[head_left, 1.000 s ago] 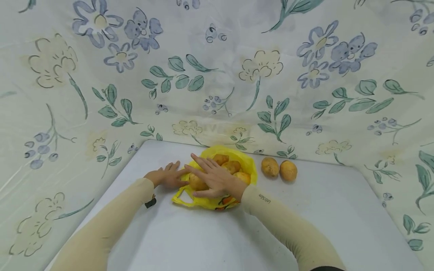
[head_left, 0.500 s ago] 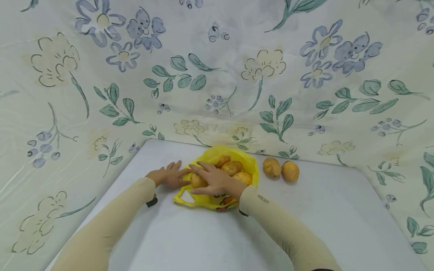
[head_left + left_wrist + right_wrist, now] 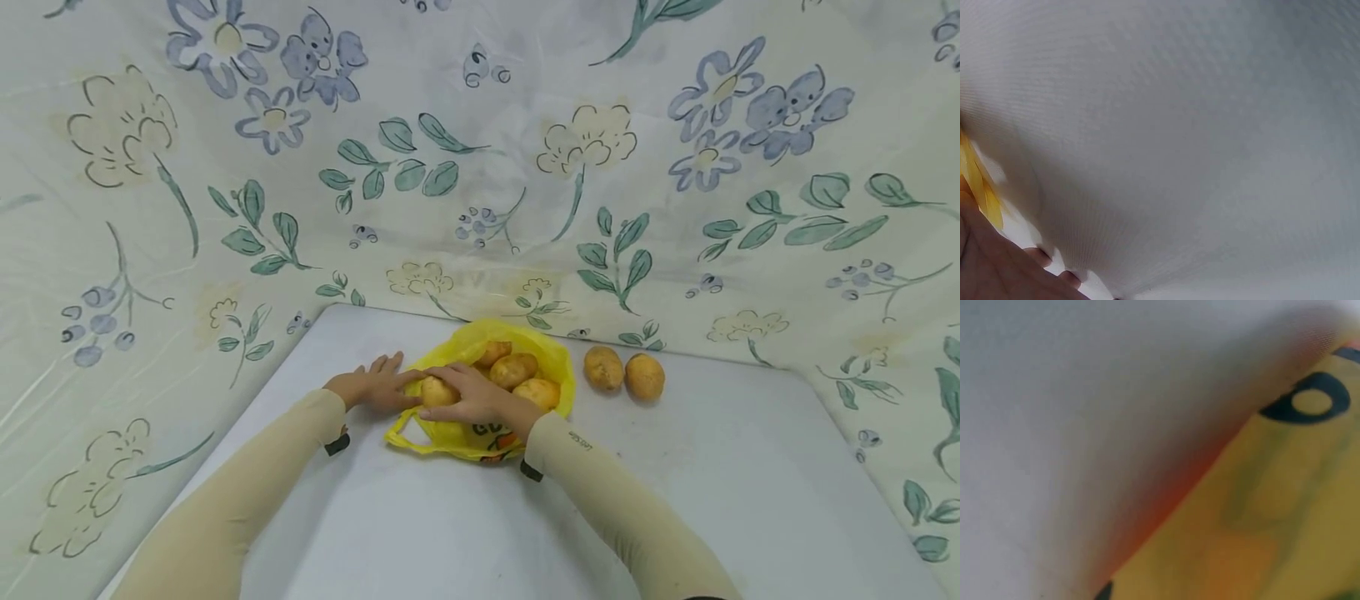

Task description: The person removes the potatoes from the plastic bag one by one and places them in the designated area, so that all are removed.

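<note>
A yellow plastic bag [image 3: 480, 435] lies open on the white table [image 3: 465, 533], with several potatoes in it. My right hand [image 3: 471, 395] reaches over the bag, its fingers and thumb curled round the front-left potato [image 3: 436, 391]. My left hand [image 3: 377, 388] lies flat on the table at the bag's left edge, fingertips touching the plastic. The left wrist view shows my palm [image 3: 991, 269], a strip of yellow bag [image 3: 975, 181] and bare tabletop. In the right wrist view there is only blurred printed bag [image 3: 1272, 506] beside the table [image 3: 1054, 425].
Two loose potatoes [image 3: 603, 367] [image 3: 645, 376] sit side by side on the table just right of the bag. A floral cloth [image 3: 480, 167] hangs as a backdrop around the table's far and side edges. A bag handle loop [image 3: 408, 433] lies toward me.
My right hand's fingers have drawn back from a flat spread over the bag and curled round the front-left potato. The left hand has stayed in place.
</note>
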### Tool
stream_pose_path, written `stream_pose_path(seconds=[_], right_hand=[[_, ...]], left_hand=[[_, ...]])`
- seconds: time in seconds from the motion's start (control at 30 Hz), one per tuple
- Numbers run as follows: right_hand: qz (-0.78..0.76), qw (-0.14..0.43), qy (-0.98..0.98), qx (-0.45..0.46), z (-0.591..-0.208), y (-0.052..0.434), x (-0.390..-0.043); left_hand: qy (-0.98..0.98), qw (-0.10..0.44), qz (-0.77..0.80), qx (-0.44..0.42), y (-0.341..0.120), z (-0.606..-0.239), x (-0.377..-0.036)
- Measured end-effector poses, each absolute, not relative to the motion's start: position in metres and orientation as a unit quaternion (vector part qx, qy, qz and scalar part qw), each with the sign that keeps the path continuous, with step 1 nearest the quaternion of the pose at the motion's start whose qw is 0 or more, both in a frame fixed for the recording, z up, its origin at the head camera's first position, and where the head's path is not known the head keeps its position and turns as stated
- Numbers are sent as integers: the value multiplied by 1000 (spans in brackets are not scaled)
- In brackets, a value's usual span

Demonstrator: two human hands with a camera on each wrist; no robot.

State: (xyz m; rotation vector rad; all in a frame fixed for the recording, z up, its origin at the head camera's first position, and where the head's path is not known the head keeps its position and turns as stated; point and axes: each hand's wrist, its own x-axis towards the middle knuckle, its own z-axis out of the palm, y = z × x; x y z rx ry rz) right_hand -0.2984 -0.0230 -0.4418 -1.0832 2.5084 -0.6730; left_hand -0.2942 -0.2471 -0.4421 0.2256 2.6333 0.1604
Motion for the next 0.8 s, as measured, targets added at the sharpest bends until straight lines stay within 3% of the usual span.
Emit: stream_pose_path(seconds=[0.8], right_hand=[[-247,170,885,-357,-453,-21,-293]], left_hand=[[963,248,77,79,-247,-443,-294]])
